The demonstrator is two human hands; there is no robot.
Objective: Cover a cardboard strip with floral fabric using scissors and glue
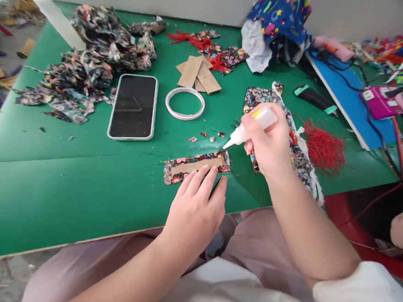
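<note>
The left hand lies palm down at the near edge of the table, its forearm coming in from the lower left, fingers extended and slightly parted, with the fingertips resting on the near side of a floral strip and the thumb set off to the right. That strip lies flat in front of the person, its printed cloth folded round a tan card that shows along the middle. The right hand is raised over a floral cloth, forearm slanting up from the lower right, thumb and fingers wrapped round a white squeeze bottle. The bottle is tilted, its pointed nozzle aimed down and left at the strip's far right corner; whether the tip touches cannot be told, nor how much the bottle holds. Just beyond the strip are a few small scraps, then a white ring lying flat with bare green tabletop inside it, and a phone to its left. Behind the ring, loose tan card pieces overlap, and red threads lie bunched to the right of the cloth
</note>
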